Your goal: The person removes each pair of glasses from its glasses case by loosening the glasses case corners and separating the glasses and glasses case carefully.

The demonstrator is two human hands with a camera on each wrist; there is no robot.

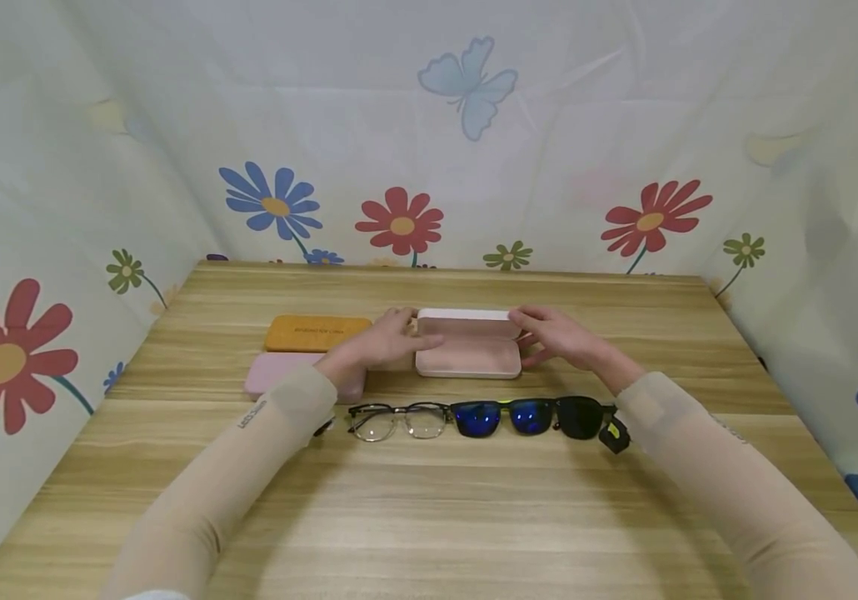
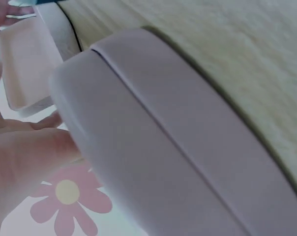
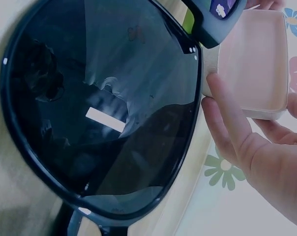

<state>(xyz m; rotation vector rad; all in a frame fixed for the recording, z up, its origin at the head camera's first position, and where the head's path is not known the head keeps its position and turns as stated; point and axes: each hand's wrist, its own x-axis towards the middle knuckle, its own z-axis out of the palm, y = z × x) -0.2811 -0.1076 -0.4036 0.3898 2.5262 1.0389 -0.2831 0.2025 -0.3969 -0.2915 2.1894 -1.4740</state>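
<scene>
A white-edged glasses case with a pale pink lining stands with its lid raised in the middle of the table. At its left end, my left hand grips the case, thumb reaching over the inner edge. My right hand holds the other end, its upper fingers at the lid's corner and the lower ones along the side. The right wrist view shows the same case's lined inside beside the right hand's fingers. No glasses lie in the case.
Left of the case lie an orange glasses case and a pink one, partly behind the left forearm. In front is a row of clear glasses, blue-mirrored sunglasses and dark sunglasses. A flowered curtain surrounds the table.
</scene>
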